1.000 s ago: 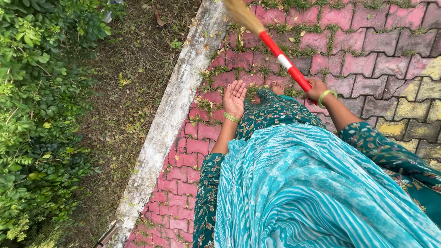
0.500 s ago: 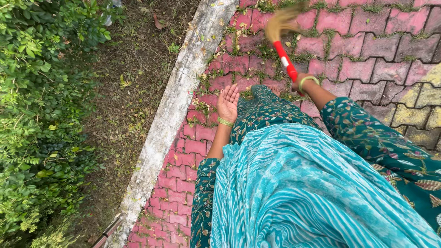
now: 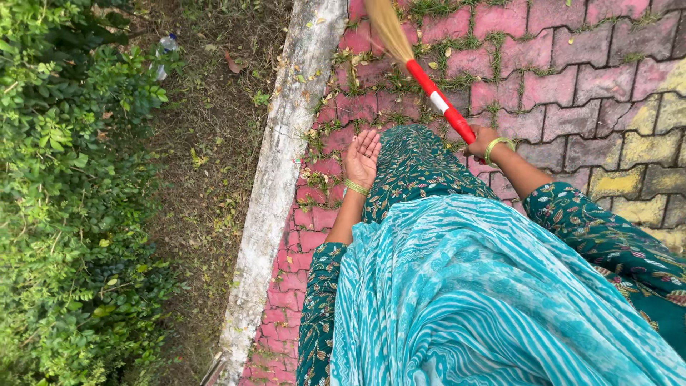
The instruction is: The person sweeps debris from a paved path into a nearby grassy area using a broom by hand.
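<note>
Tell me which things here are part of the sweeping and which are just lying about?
In use: broom, gripped by the right hand; paving blocks with scattered dry leaves.

Lying about: plastic bottle on the soil; hedge; concrete kerb. The left hand is open, holding nothing.

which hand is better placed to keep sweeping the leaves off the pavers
Right. The right hand is closed around the red handle of the broom, whose bristles reach the littered pavers ahead. The left hand is open, palm up and empty, apart from the broom, near the concrete kerb.
</note>
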